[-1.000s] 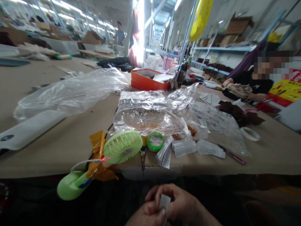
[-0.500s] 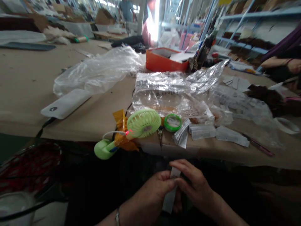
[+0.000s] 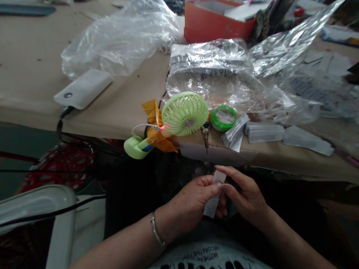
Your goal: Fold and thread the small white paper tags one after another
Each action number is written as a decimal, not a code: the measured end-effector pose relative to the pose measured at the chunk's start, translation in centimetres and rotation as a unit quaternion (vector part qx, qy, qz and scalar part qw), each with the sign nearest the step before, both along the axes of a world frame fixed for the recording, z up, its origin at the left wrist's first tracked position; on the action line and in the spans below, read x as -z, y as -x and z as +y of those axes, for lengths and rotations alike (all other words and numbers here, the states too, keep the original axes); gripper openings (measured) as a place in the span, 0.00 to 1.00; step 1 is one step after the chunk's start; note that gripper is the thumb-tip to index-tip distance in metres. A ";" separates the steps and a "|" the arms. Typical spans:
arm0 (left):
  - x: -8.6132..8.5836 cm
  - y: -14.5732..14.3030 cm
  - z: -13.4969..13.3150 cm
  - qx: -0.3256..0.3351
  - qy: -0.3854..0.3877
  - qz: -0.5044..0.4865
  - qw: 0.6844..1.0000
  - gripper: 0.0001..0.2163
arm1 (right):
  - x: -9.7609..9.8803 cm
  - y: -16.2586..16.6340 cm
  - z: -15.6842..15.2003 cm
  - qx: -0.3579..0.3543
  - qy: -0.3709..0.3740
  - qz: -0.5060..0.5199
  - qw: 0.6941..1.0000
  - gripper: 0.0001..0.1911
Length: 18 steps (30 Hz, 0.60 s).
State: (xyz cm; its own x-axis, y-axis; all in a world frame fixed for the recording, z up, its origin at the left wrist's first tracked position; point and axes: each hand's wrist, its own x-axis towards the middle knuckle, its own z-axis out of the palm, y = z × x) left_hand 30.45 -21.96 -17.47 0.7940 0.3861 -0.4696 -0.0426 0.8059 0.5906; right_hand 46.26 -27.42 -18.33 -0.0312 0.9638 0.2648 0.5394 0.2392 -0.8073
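Below the table edge, over my lap, both hands pinch a small white strip of labels [image 3: 213, 200]. My left hand [image 3: 193, 200], with a bracelet on its wrist, grips the strip from the left with thumb and fingers. My right hand [image 3: 245, 194] holds the upper end from the right, fingers pressed together. Just above them, at the table's front edge, lie more white label packets [image 3: 265, 132] and a small green round tin [image 3: 223, 117].
A green mini fan [image 3: 183, 114] taped with yellow tape hangs over the table edge, its cable running to a white power bank [image 3: 83, 89]. Crumpled clear plastic bags [image 3: 218, 74] cover the middle. An orange box [image 3: 218, 22] stands behind. A pale chair arm [image 3: 36, 209] is at my left.
The view has tilted down and the hands now sit higher in the picture. The white strip stays pinched between both hands throughout.
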 end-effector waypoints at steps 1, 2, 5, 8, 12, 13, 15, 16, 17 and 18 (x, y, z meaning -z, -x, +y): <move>0.0 0.0 0.0 -0.001 0.003 0.004 1.000 0.08 | 0.0 0.0 0.0 0.000 0.005 0.004 1.000 0.18; 0.0 0.1 0.0 -0.003 0.004 0.008 1.000 0.08 | 0.1 0.0 0.0 0.002 0.013 0.008 1.000 0.18; 0.1 0.2 -0.1 -0.010 0.000 0.010 1.000 0.09 | 0.4 0.1 -0.2 0.022 0.038 0.033 0.998 0.21; 0.3 0.3 -0.1 -0.018 -0.009 0.006 1.000 0.10 | 0.6 0.4 -0.3 0.041 0.059 0.064 0.995 0.22; 0.1 0.3 0.1 -0.015 -0.043 0.024 0.999 0.12 | 0.3 1.0 0.3 0.072 0.121 0.151 0.978 0.13; -0.1 0.3 0.1 -0.019 -0.058 0.031 0.998 0.13 | 0.2 1.1 0.6 0.084 0.141 0.181 0.970 0.11; -0.4 0.3 0.2 -0.037 -0.086 0.050 0.994 0.13 | 0.0 1.4 1.3 0.100 0.175 0.225 0.953 0.10; -0.5 0.3 0.3 -0.047 -0.095 0.058 0.993 0.13 | -0.1 1.6 1.6 0.104 0.186 0.237 0.948 0.10; -0.6 0.3 0.3 -0.054 -0.103 0.062 0.991 0.12 | -0.2 1.7 1.8 0.106 0.195 0.246 0.944 0.11; -0.7 0.3 0.3 -0.058 -0.114 0.064 0.990 0.12 | -0.2 1.9 2.0 0.100 0.205 0.258 0.939 0.11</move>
